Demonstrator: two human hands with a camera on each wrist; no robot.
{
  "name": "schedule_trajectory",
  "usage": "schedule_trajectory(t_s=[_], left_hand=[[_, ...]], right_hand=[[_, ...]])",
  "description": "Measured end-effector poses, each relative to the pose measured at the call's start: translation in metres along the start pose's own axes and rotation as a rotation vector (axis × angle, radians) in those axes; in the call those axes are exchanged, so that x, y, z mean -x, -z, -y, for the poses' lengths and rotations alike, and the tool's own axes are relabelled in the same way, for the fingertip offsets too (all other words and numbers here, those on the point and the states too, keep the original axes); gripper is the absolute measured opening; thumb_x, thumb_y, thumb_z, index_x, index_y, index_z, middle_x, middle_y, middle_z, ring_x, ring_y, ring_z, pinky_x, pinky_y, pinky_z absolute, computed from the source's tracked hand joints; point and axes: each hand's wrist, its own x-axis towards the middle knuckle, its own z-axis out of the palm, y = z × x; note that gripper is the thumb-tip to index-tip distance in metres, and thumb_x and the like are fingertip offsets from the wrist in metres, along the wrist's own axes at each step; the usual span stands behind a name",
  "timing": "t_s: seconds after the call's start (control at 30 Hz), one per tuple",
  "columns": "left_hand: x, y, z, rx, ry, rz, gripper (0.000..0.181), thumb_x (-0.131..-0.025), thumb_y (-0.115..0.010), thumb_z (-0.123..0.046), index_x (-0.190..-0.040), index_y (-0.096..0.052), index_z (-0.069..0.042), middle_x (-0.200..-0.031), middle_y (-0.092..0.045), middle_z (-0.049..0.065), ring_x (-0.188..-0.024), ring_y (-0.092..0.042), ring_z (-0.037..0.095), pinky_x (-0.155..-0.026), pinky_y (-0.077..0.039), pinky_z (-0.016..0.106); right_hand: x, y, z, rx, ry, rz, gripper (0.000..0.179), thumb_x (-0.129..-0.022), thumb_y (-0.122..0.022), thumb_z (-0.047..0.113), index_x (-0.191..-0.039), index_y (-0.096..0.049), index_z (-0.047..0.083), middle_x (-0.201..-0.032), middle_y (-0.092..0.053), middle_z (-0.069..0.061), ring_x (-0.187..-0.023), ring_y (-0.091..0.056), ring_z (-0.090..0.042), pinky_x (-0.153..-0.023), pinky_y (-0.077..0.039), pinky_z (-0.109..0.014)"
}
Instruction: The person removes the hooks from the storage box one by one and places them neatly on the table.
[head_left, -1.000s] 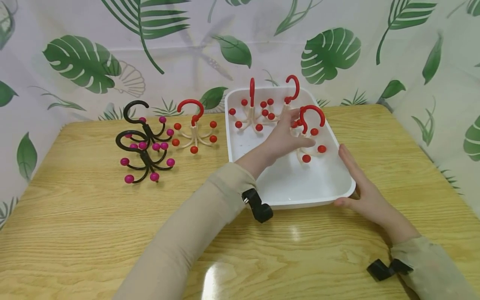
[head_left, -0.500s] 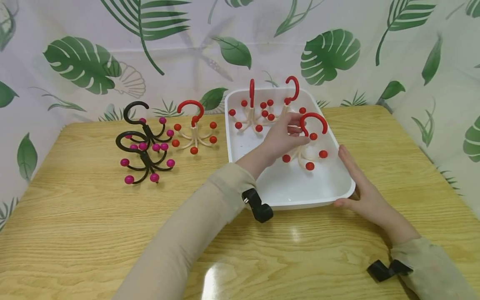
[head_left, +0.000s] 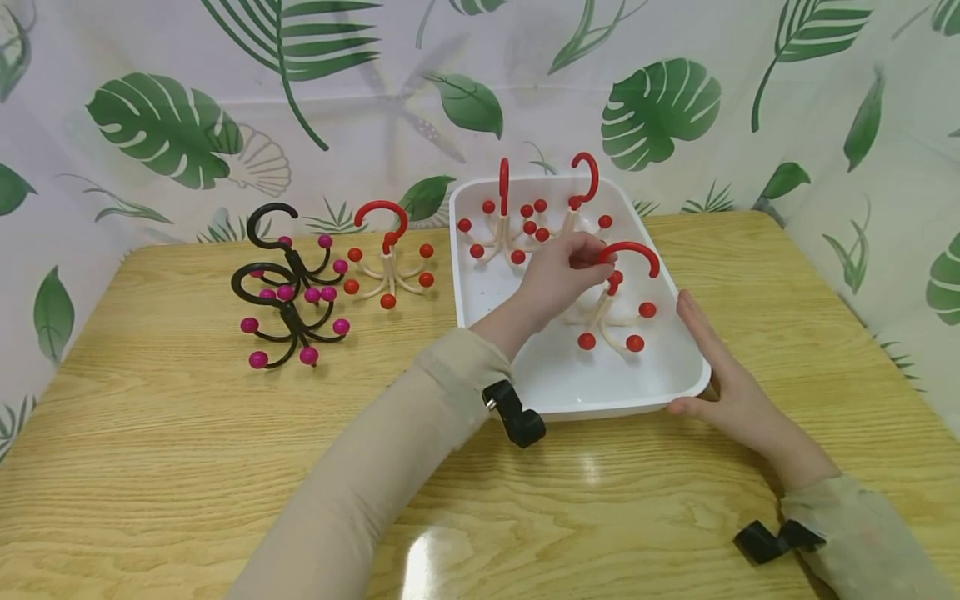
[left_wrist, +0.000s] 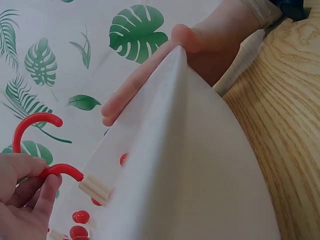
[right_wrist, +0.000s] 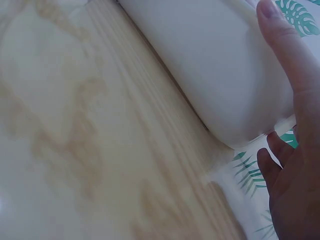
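My left hand [head_left: 562,279] pinches the red hook [left_wrist: 65,170] of a cream multi-arm hanger [head_left: 604,321] with red ball tips, thumb against forefinger. This hanger is in the front half of a white tray [head_left: 581,387], its hook tipped to the right; its left arms are partly hidden by the hand. Behind it in the tray stand two like hangers, one with an upright hook [head_left: 504,187] and one with its hook [head_left: 588,175] turned away. At the tray's front right corner, my right hand [head_left: 738,400] touches the outer walls with straight fingers and thumb.
Left of the tray a red-and-cream hanger [head_left: 387,267] stands on the wooden table [head_left: 187,467]. Two black hangers with pink balls, a rear one [head_left: 296,265] and a front one [head_left: 292,321], overlap farther left. A leaf-printed cloth [head_left: 540,108] backs the table.
The hanger in my left hand has come a little forward in the tray, and its hook has tipped right. The left fingers have closed onto the hook's left end. My right hand stays put.
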Motion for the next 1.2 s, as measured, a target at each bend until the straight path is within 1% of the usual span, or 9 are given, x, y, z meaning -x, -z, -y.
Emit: schedule_trajectory(t_s=[0.2, 0.43, 0.57, 0.67, 0.83, 1.0, 1.1, 1.2], left_hand=[[0.000, 0.000, 0.000, -0.007, -0.047, -0.005, 0.016, -0.090, -0.067, -0.011, -0.105, -0.065, -0.007, -0.093, -0.066, 0.000, -0.083, -0.059, 0.013, -0.073, -0.049, 0.016], [0.001, 0.000, -0.002, -0.006, -0.061, -0.034, 0.020, -0.090, -0.068, -0.015, -0.109, -0.067, -0.009, -0.092, -0.067, -0.002, -0.080, -0.063, 0.009, -0.073, -0.051, 0.015], [0.002, 0.001, -0.005, -0.008, -0.075, -0.053, 0.023, -0.089, -0.069, -0.016, -0.111, -0.068, -0.010, -0.093, -0.068, -0.003, -0.080, -0.064, 0.008, -0.074, -0.051, 0.014], [0.003, 0.001, -0.007, 0.012, -0.083, -0.061, 0.023, -0.088, -0.069, -0.016, -0.110, -0.069, -0.010, -0.092, -0.069, -0.003, -0.080, -0.064, 0.008, -0.074, -0.051, 0.015], [0.005, 0.002, -0.009, 0.045, -0.089, -0.069, 0.023, -0.087, -0.070, -0.017, -0.109, -0.070, -0.010, -0.090, -0.070, -0.003, -0.079, -0.065, 0.008, -0.074, -0.051, 0.016], [0.008, 0.001, -0.014, 0.060, -0.080, -0.105, 0.023, -0.086, -0.072, -0.018, -0.108, -0.072, -0.011, -0.087, -0.070, -0.005, -0.076, -0.065, 0.007, -0.072, -0.052, 0.016], [0.011, 0.001, -0.018, 0.070, -0.092, -0.118, 0.024, -0.085, -0.073, -0.019, -0.108, -0.072, -0.010, -0.086, -0.070, -0.005, -0.075, -0.065, 0.007, -0.072, -0.052, 0.016], [0.014, 0.002, -0.022, 0.076, -0.116, -0.110, 0.024, -0.085, -0.073, -0.019, -0.107, -0.072, -0.009, -0.086, -0.070, -0.004, -0.075, -0.066, 0.007, -0.073, -0.052, 0.017]], right_hand=[[0.000, 0.000, 0.001, 0.009, -0.020, -0.005, 0.115, -0.068, -0.086, 0.009, -0.154, -0.011, 0.019, -0.160, 0.000, -0.004, -0.145, 0.002, -0.014, -0.105, -0.016, -0.011], [0.000, 0.000, 0.004, 0.014, -0.033, -0.001, 0.114, -0.069, -0.085, 0.007, -0.154, -0.010, 0.019, -0.160, 0.000, -0.004, -0.145, 0.001, -0.014, -0.103, -0.021, -0.009], [0.000, 0.000, 0.005, 0.012, -0.028, -0.004, 0.114, -0.069, -0.085, 0.008, -0.154, -0.011, 0.019, -0.160, 0.000, -0.004, -0.145, 0.001, -0.014, -0.103, -0.021, -0.009], [0.000, 0.000, 0.005, 0.013, -0.030, -0.007, 0.115, -0.068, -0.085, 0.007, -0.154, -0.011, 0.019, -0.160, 0.000, -0.002, -0.145, 0.001, -0.015, -0.104, -0.020, -0.010], [-0.001, 0.000, 0.005, 0.010, -0.038, -0.004, 0.114, -0.068, -0.085, 0.006, -0.154, -0.011, 0.019, -0.160, 0.000, -0.002, -0.145, 0.001, -0.014, -0.103, -0.020, -0.010], [-0.001, 0.000, 0.003, -0.001, -0.023, -0.002, 0.114, -0.069, -0.085, 0.006, -0.154, -0.011, 0.018, -0.160, -0.001, -0.003, -0.145, 0.000, -0.014, -0.104, -0.020, -0.010], [0.000, 0.000, 0.005, 0.005, -0.039, 0.000, 0.113, -0.070, -0.084, 0.007, -0.154, -0.011, 0.019, -0.160, 0.000, -0.002, -0.145, 0.000, -0.013, -0.104, -0.019, -0.010], [0.000, 0.000, 0.006, 0.012, -0.055, 0.003, 0.111, -0.071, -0.083, 0.008, -0.154, -0.011, 0.021, -0.160, 0.000, 0.000, -0.145, 0.000, -0.013, -0.103, -0.020, -0.010]])
